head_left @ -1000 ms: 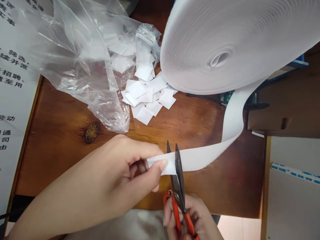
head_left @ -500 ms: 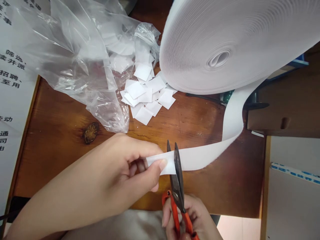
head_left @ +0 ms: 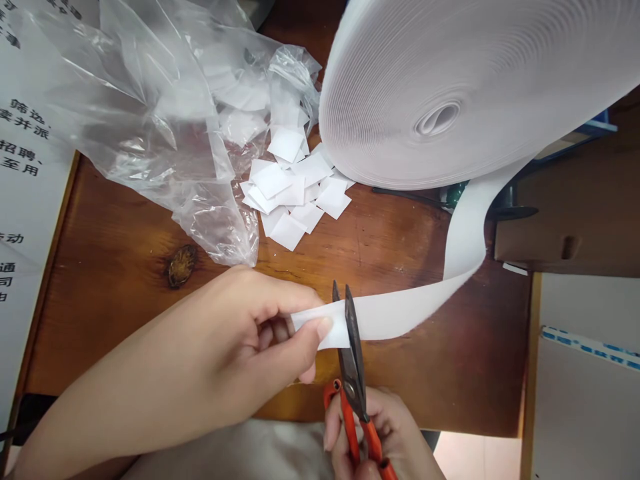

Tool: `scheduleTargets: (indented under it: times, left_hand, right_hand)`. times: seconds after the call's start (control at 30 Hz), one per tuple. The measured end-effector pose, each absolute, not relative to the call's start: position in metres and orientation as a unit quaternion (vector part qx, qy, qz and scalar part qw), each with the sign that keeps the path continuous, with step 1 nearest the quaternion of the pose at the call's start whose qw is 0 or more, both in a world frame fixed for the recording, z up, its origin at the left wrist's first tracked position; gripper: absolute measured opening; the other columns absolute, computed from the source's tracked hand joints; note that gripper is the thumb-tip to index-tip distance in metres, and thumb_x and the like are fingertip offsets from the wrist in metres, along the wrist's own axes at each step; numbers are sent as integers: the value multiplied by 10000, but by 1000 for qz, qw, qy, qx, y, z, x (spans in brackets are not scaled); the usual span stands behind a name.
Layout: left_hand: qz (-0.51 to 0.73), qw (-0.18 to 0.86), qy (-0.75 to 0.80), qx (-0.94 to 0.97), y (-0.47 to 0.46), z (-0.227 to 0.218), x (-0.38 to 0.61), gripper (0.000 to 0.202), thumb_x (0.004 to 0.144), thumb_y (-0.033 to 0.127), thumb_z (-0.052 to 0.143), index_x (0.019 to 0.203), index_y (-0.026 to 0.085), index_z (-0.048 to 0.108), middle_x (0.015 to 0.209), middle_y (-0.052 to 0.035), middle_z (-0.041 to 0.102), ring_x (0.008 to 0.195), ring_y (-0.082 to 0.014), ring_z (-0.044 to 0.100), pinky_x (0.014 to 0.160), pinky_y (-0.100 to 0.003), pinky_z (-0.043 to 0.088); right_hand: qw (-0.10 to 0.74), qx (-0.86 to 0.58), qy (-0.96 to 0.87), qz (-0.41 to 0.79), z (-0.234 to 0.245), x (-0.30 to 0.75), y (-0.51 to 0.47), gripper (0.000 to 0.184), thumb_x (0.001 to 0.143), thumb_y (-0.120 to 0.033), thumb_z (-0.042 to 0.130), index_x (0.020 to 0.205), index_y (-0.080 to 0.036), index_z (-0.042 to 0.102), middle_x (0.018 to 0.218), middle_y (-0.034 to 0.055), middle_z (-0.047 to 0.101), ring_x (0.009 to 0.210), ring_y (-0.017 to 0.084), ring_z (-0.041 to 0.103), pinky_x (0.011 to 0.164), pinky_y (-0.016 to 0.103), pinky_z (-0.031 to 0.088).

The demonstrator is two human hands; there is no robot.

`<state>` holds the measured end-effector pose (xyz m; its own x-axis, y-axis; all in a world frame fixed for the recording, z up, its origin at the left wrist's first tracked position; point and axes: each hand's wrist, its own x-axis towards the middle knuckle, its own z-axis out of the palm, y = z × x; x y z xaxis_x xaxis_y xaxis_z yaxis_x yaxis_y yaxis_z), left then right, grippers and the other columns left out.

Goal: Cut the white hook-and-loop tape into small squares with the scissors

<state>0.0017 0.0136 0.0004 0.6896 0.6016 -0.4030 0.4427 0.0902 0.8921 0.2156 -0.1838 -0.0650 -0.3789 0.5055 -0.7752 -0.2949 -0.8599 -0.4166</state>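
Observation:
Between thumb and fingers, my left hand (head_left: 265,333) pinches the free end of a white strip (head_left: 400,310), which looks like fabric tape. The strip runs right, bends upward and joins a large white roll (head_left: 380,113). Red-handled scissors (head_left: 354,373) are gripped by my right hand (head_left: 390,427) at the bottom centre. Their dark blades are parted and straddle the strip just right of my left thumb. Cut white squares (head_left: 287,183) lie in a loose pile on the table beyond my hands, left of the roll.
A crumpled clear plastic bag (head_left: 150,107) with white pieces in it covers the back left of the wooden table (head_left: 125,280). Printed paper (head_left: 25,200) lies at the far left. A brown cardboard box (head_left: 575,213) stands at the right, near a blue-edged tray (head_left: 600,127).
Both hands, the scissors and the strip's end have shifted very slightly left. The blades still straddle the strip, and the pile looks the same.

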Motion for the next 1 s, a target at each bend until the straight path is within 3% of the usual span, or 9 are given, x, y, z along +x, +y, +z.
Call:
scheduleTargets:
  times: [0.27, 0.43, 0.5, 0.73, 0.87, 1.0]
  left_hand:
    - [37, 646, 394, 653, 15, -2, 1, 313, 1049, 311, 699, 743, 245, 695, 622, 78, 644, 546, -73, 571, 486, -169, 398]
    - [-7, 657, 405, 636, 17, -2, -1, 394, 1104, 406, 608, 765, 252, 737, 656, 43, 678, 565, -116, 608, 485, -222, 415]
    - [-14, 672, 402, 622, 20, -1, 0, 367, 1087, 368, 633, 756, 247, 737, 660, 51, 695, 567, -107, 612, 493, -203, 423]
    - [28, 710, 387, 587, 25, -1, 5, 319, 1025, 209, 688, 710, 216, 735, 656, 84, 725, 606, -41, 683, 579, -66, 485]
    - [23, 722, 376, 580, 27, -4, 5, 310, 1022, 199, 684, 719, 209, 749, 666, 83, 741, 605, -39, 690, 594, -50, 502]
    - [17, 726, 379, 573, 27, -5, 3, 317, 1027, 206, 669, 719, 208, 746, 681, 76, 755, 615, -53, 706, 606, -65, 523]
  right_hand:
    - [252, -506, -107, 818, -66, 216, -183, 458, 735, -450, 1039, 877, -175, 702, 623, -35, 622, 541, 66, 441, 561, 231, 296]
    - [273, -523, -97, 801, -73, 212, -189, 531, 790, -641, 981, 852, -168, 746, 583, -62, 512, 521, 67, 390, 530, 227, 254]
    - [276, -527, -101, 798, -74, 212, -190, 560, 796, -680, 967, 826, -168, 742, 576, -73, 463, 515, 64, 364, 521, 229, 239]
    - [241, -524, -118, 808, -69, 221, -183, 623, 724, -720, 1008, 855, -172, 743, 626, -48, 539, 563, 83, 432, 552, 234, 279]
    - [238, -539, -143, 795, -61, 221, -180, 676, 673, -738, 1030, 870, -178, 708, 660, -43, 571, 572, 75, 406, 566, 244, 255]
    - [219, -582, -156, 767, -46, 214, -172, 817, 639, -922, 927, 845, -180, 652, 632, -48, 519, 570, 76, 336, 581, 271, 216]
